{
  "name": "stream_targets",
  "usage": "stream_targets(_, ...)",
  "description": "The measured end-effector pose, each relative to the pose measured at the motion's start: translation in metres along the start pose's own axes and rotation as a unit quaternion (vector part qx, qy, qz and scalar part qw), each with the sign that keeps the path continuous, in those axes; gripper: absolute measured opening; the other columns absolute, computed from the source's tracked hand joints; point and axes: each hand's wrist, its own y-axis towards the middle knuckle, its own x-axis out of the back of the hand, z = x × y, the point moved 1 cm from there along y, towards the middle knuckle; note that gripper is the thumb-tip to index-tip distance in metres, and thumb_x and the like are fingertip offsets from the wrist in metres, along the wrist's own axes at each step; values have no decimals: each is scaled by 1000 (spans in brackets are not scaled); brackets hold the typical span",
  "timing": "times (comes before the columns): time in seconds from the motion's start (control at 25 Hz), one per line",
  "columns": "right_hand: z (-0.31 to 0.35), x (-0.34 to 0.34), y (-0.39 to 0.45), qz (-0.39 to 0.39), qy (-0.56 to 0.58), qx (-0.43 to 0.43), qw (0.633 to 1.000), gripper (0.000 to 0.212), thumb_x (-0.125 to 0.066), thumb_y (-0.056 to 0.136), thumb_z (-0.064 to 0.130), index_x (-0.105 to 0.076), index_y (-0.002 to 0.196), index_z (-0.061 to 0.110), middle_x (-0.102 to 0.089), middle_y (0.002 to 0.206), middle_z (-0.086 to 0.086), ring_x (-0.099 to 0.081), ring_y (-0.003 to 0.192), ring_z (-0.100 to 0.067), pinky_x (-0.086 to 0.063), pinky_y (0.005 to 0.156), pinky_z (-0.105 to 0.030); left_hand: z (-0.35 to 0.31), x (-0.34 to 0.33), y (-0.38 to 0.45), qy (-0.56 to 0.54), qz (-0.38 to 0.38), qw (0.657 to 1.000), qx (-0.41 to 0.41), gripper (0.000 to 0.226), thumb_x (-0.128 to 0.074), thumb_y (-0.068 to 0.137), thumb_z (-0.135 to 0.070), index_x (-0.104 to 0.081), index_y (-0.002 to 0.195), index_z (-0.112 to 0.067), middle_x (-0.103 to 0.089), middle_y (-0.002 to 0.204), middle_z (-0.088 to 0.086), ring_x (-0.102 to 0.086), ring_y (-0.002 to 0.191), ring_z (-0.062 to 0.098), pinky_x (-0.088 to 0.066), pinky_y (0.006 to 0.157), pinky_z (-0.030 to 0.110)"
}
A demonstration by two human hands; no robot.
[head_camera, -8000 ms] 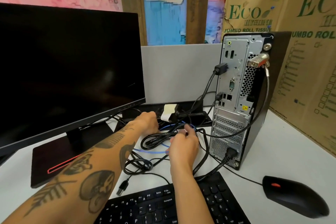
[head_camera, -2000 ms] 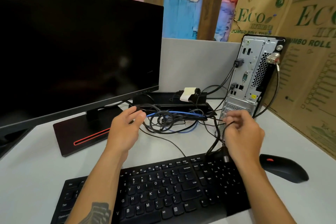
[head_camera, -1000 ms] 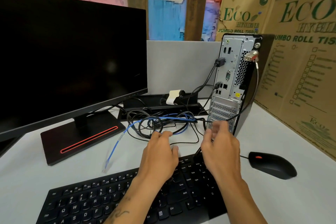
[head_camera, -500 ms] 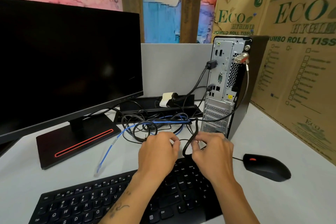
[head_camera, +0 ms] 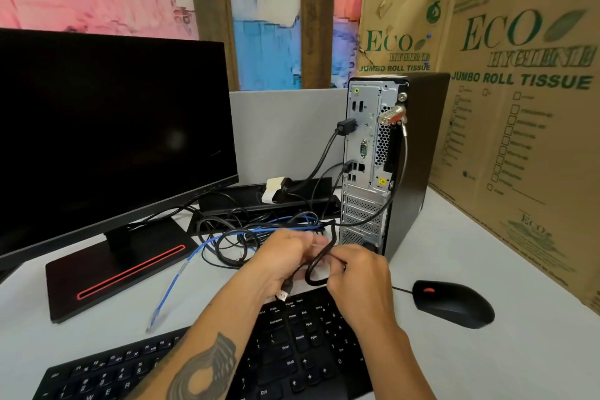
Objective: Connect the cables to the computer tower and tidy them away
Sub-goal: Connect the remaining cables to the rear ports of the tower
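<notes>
Black is the colour of nearly everything here: one monitor (head_camera: 107, 140) on the left of the white tabletop (head_camera: 487, 360), one computer tower (head_camera: 389, 166) standing with its port side toward the person, one keyboard (head_camera: 292, 351) at the near edge, one mouse (head_camera: 454, 304) to the right of it. Two printed cardboard boxes (head_camera: 519, 107) stand behind the tower. Two black leads are already plugged into the tower's back; whether others are cannot be told. A pile of loose cables (head_camera: 240, 237) lies between monitor stand and tower, with one blue network cable (head_camera: 175, 279) trailing out toward the keyboard, its clear plug unconnected.

Both hands meet just in front of the tower's foot. The left hand (head_camera: 276, 263) is curled round a black USB cable (head_camera: 319, 258), whose metal USB plug (head_camera: 283, 294) hangs below the palm; the right hand (head_camera: 360, 273) pinches the same cable where it bends into a loop.

To do this step well, I would free the lead from the pile first, turn the plug to match the free ports beside the plugged lead, and push it in straight without forcing.
</notes>
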Motion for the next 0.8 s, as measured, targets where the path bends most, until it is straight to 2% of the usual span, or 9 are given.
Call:
stream_targets(0.08, -3, 0, 2, -24, 21, 0, 999, 23, -64, 86, 5, -79, 85, 23, -68, 84, 6, -65, 76, -21, -55, 76, -39, -7, -1, -3, 77, -37, 996, -36, 46, -60, 99, -56, -82, 96, -16, -80, 91, 1, -72, 85, 16, -51, 79, 28)
stream_targets(0.12, -3, 1, 3, -45, 26, -3, 999, 23, -65, 87, 3, -80, 89, 21, -67, 85, 4, -65, 76, -23, -55, 73, -38, -10, -2, -5, 133, -42, 988, -66, 50, -67, 91, -64, -82, 92, -16, -80, 90, 1, -71, 83, 16, -52, 79, 30)
stream_targets(0.24, -4, 8, 3, -144, 34, -52, 988, 21, -68, 87, 2, -78, 95, 18, -69, 91, 1, -65, 77, -24, -51, 70, -32, -14, 0, -10, 293, -103, 944, -115, 24, -80, 86, -43, -83, 79, -20, -79, 86, -7, -71, 88, 9, -58, 88, 33)
stream_targets(0.32, -4, 17, 4, -224, 63, -89, 969, 19, -70, 85, 2, -76, 95, 17, -69, 88, -1, -66, 74, -25, -48, 69, -30, -12, 5, -17, 344, -160, 921, -91, 29, -76, 89, -40, -79, 70, -19, -75, 78, -13, -71, 88, 11, -58, 86, 34)
stream_targets(0.4, -3, 26, 5, -280, 123, -140, 942, 14, -69, 85, 5, -73, 93, 15, -70, 78, 0, -68, 70, -22, -54, 71, -34, -6, 11, -21, 356, -189, 914, -55, 38, -71, 90, -43, -69, 61, -18, -70, 68, -10, -71, 83, 17, -59, 85, 37)
stream_targets(0.48, 1, 34, 4, -320, 189, -193, 908, 9, -70, 85, 6, -69, 89, 14, -70, 68, 4, -68, 64, -15, -58, 72, -38, -1, 13, -23, 345, -200, 916, -32, 37, -69, 91, -45, -70, 66, -18, -75, 76, -8, -71, 87, 18, -59, 86, 37)
stream_targets(0.56, 7, 37, 4, -346, 248, -208, 881, 11, -71, 85, 6, -65, 89, 15, -73, 69, 6, -71, 64, -8, -60, 71, -36, -1, 10, -28, 355, -211, 910, -37, 30, -69, 91, -48, -72, 76, -21, -76, 85, -6, -70, 89, 17, -58, 85, 36)
stream_targets(0.68, 19, 40, 8, -335, 329, -191, 862, 14, -72, 88, 6, -63, 87, 17, -76, 77, 7, -74, 72, -3, -60, 71, -24, -16, 1, -38, 411, -250, 869, -115, 23, -72, 87, -55, -67, 86, -32, -69, 87, -16, -66, 88, 10, -53, 76, 31)
stream_targets(0.8, 26, 41, 20, -297, 338, -146, 881, 16, -74, 89, 4, -67, 86, 17, -75, 78, 7, -73, 73, -2, -57, 69, -16, -44, -2, -48, 344, -292, 851, -269, 16, -69, 92, -46, -70, 84, -32, -69, 76, -19, -64, 75, 0, -56, 73, 30)
